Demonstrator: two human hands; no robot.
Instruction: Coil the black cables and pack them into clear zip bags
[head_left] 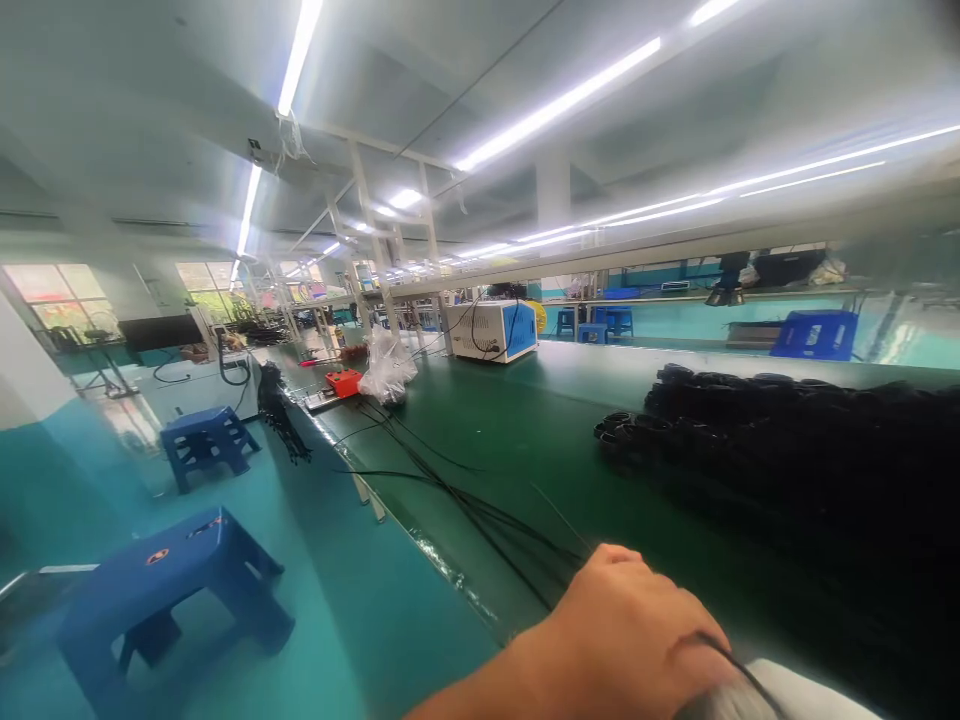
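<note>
My left hand reaches in from the bottom of the view, back of the hand up. Its fingers are curled closed around black cable, a length of which comes out beside the hand at lower right. Several long black cables run along the green bench top from the hand toward the red device. A thin wire end sticks up just beyond the knuckles. To the right lies a large dark pile of coiled black cables. I do not see my right hand.
A white and blue machine stands on the green bench. Near it are a clear plastic bag and a red device. A cable bundle hangs over the left edge. Blue stools stand on the floor at left.
</note>
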